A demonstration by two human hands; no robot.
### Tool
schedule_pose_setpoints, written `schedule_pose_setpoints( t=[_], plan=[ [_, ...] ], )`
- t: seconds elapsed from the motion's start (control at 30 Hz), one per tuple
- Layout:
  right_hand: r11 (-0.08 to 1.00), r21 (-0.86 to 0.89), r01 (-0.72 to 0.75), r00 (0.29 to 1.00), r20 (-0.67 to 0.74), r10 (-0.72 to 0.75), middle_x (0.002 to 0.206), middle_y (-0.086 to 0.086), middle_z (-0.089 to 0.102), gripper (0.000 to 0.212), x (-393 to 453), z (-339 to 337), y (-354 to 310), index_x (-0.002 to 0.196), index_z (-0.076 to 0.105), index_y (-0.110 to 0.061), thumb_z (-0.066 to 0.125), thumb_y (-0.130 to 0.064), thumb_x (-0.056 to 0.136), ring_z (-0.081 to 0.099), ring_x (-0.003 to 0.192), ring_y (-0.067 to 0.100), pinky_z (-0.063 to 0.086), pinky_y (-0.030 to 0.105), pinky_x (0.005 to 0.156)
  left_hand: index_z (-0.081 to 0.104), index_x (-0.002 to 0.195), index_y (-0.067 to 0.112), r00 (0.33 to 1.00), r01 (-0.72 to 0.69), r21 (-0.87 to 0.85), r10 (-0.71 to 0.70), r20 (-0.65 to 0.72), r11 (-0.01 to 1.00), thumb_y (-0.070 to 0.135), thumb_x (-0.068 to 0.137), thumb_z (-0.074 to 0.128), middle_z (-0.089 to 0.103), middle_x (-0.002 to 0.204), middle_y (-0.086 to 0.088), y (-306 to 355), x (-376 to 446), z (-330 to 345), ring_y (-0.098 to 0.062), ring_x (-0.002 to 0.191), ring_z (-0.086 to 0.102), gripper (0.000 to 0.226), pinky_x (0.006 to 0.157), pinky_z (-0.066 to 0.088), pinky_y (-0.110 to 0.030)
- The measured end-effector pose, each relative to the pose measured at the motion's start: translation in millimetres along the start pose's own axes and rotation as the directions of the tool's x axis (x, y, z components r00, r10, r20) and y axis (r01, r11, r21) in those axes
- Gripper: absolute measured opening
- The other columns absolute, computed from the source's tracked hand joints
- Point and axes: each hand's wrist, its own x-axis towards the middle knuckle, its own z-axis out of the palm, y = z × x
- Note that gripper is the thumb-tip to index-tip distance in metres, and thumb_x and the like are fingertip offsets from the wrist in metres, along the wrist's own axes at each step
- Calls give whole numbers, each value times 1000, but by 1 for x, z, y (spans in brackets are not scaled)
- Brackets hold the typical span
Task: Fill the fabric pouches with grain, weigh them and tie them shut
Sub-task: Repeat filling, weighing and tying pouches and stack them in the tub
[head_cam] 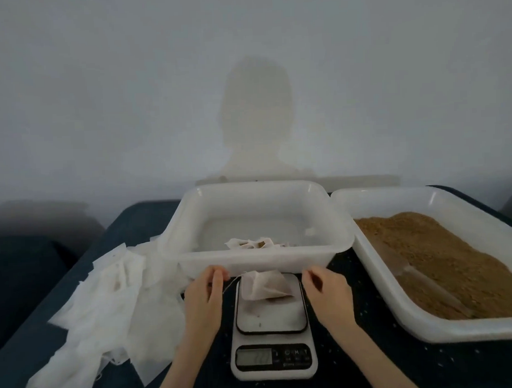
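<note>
We have one filled pouch [265,285] sitting on the scale [271,324], between our two hands. Our left hand [204,294] pinches its drawstring [233,283], just beside the pouch; our right hand [325,290] hovers with fingers loosely curled, holding nothing. A finished pouch [255,243] lies in the tub [260,259] beyond our fingers. This one looks weighed but not yet tied. Many empty pouches [108,309] wait left of our left hand; the grain tray [443,262] lies right of our right hand.
</note>
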Motion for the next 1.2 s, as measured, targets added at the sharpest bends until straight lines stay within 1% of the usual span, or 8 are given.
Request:
schedule_pose_setpoints(
  t=[0.1,0.27,0.37,0.5,0.63,0.83,0.97,1.2],
  plan=[
    [991,121,-57,994,-88,68,49,-2,46,37,-2,9,13,56,46,-15,59,-18,91,37,44,5,33,19,46,59,78,31,998,29,-13,-30,-53,999,27,99,41,62,70,8,-10,-5,1,-12,67,59,28,64,49,-27],
    [942,333,-52,985,-135,102,50,1,41,38,-2,12,22,56,42,-10,56,-13,91,36,45,7,32,18,45,57,79,36,999,-11,78,14,-34,997,31,97,36,63,74,16,-14,-9,2,-4,78,61,28,73,40,-12],
    [943,329,-43,988,-126,89,55,7,45,36,-3,13,26,57,44,-7,55,-16,90,34,45,6,31,20,45,54,78,40,999,-24,133,28,-27,991,32,94,35,62,75,16,-13,-11,2,0,81,59,26,75,36,-5],
    [926,372,-72,985,-118,124,54,8,43,35,-2,14,29,58,44,-9,54,-18,91,33,46,6,29,23,45,57,80,35,1000,12,140,-9,-23,990,22,99,41,62,76,15,-16,-11,3,0,77,59,28,73,43,-20],
    [907,413,-80,981,-129,145,48,-4,38,38,-2,13,30,55,39,-16,53,-18,90,32,45,5,28,19,44,60,82,29,998,49,135,-45,-34,990,17,99,41,63,77,15,-20,-10,3,-3,80,59,29,76,45,-27],
    [898,431,-84,980,-126,152,48,-4,38,39,-1,14,32,55,39,-17,53,-16,91,31,45,5,26,20,44,55,78,38,999,43,182,-40,-21,982,19,100,41,61,76,16,-20,-11,3,1,78,58,32,71,34,-11],
    [899,431,-76,983,-121,141,48,-4,38,39,-1,14,31,54,38,-23,52,-20,90,32,45,5,27,19,43,53,77,41,999,47,176,-45,-15,983,18,99,41,61,75,16,-18,-11,3,2,77,58,34,71,36,-12],
    [903,421,-82,985,-102,137,49,-3,36,37,-2,15,35,58,38,-17,53,-18,91,29,46,4,26,21,44,56,79,41,1000,8,86,-8,2,996,49,89,33,63,75,19,-12,-13,0,0,79,59,26,68,42,-19]
  ],
)
